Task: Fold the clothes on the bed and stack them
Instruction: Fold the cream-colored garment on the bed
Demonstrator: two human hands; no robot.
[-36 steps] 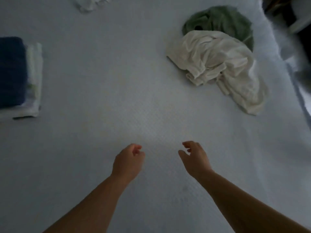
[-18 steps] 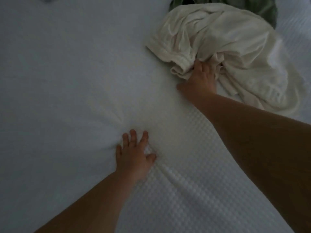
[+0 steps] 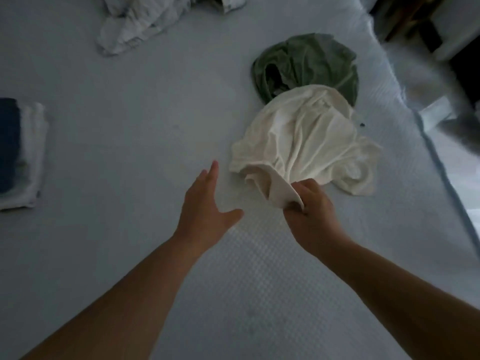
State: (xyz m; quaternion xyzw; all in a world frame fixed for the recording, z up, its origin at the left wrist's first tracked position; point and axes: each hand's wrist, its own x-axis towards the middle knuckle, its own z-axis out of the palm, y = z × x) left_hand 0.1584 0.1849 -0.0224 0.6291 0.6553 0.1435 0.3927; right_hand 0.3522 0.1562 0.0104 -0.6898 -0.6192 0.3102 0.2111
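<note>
with a folded stack (image 3: 22, 154) already at the bed's (image 3: 130, 113) left edge, we have three crumpled garments left: a cream shirt (image 3: 306, 141), a green one (image 3: 306, 63) behind it, a pale heap (image 3: 135, 24) farther off. our right hand (image 3: 309, 214) grips the cream shirt's near edge; our left hand (image 3: 205, 203) reaches in with fingers spread, holding nothing.

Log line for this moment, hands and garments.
right hand: grips cream garment edge | left hand: open, holds nothing | green garment: unfolded | folded stack: far left
</note>
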